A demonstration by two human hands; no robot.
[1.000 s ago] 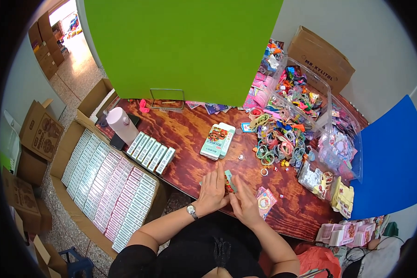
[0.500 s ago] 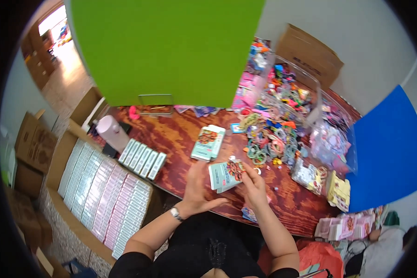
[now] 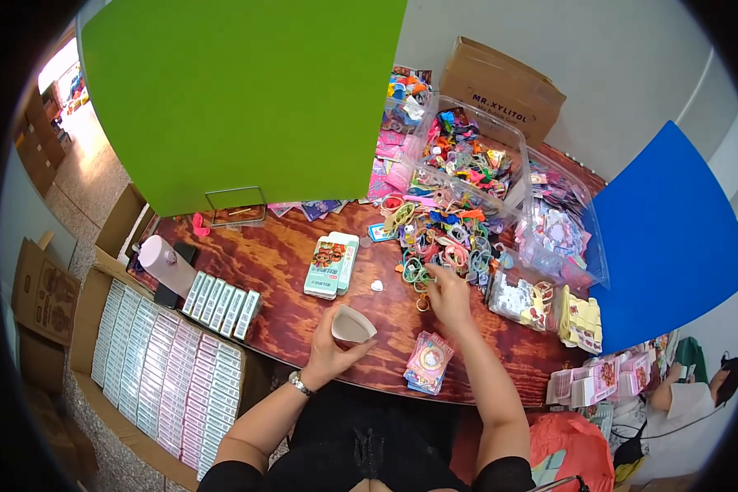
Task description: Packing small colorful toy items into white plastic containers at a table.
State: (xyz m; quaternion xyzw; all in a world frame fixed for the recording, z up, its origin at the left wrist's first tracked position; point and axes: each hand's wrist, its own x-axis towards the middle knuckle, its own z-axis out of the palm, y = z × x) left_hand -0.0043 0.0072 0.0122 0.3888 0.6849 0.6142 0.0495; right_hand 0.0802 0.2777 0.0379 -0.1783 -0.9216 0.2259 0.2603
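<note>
My left hand [image 3: 330,354] is wrapped round a small carton [image 3: 354,326], its open end facing up above the table's near edge. My right hand [image 3: 451,299] is at the near edge of a heap of coloured hair ties [image 3: 459,246], fingers bent together. Its fingertips touch the heap beside a green hair tie [image 3: 415,274]; what they pinch, if anything, is hidden. Between my forearms lies a stack of picture cards [image 3: 429,362]. Two flat mint-green cartons [image 3: 330,266] overlap beyond my left hand, with a small white heart-shaped piece [image 3: 376,285] to their right.
Clear plastic bins [image 3: 512,193] of trinkets stand at the back right. A green panel [image 3: 238,107] rises at the back, a blue panel [image 3: 672,246] at right. Upright cartons [image 3: 221,303], a pink tumbler [image 3: 168,261] and a full cardboard box [image 3: 86,389] are at left. Another person sits far right.
The flattened carton has passed from my right hand to my left and is now open at the top. My right hand has moved to the hair ties. The view has shifted, uncovering the cards.
</note>
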